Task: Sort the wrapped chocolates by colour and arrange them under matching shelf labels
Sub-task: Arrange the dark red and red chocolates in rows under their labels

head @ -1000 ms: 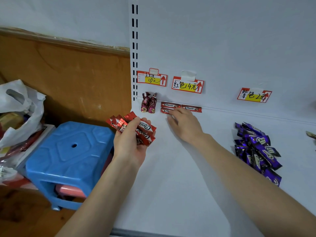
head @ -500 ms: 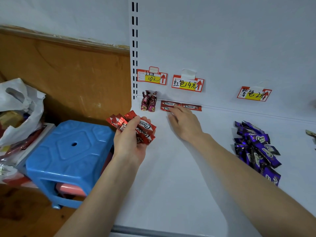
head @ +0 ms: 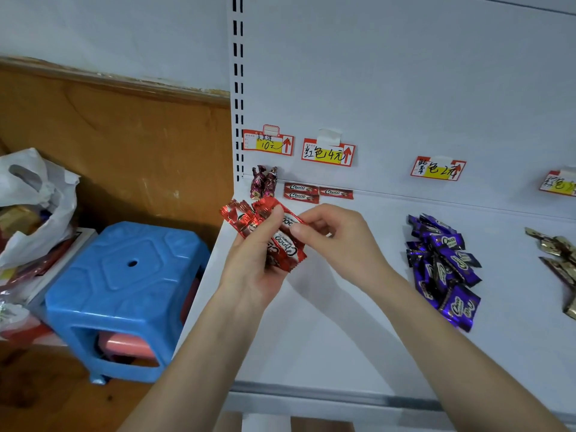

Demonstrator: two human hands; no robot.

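Several red bars, one bunch (head: 282, 247), fanned in our left hand (head: 249, 275), fingers curled round them, above left edge of shelf (head: 343, 338); "Choco" readable on wrappers. Our right hand (head: 339, 241) pinches end of top bar (head: 288, 220). Behind: two dark twisted sweets (head: 264, 182) under "10元" label (head: 268, 142); row of three red bars (head: 300, 192) under "红色4元" label (head: 328, 152). Purple heap (head: 442, 263) loose below "紫色2元" label (head: 438, 169); gold sweets (head: 558, 254) loose at far right. We judge red row barely begun, purple and gold not yet arranged.
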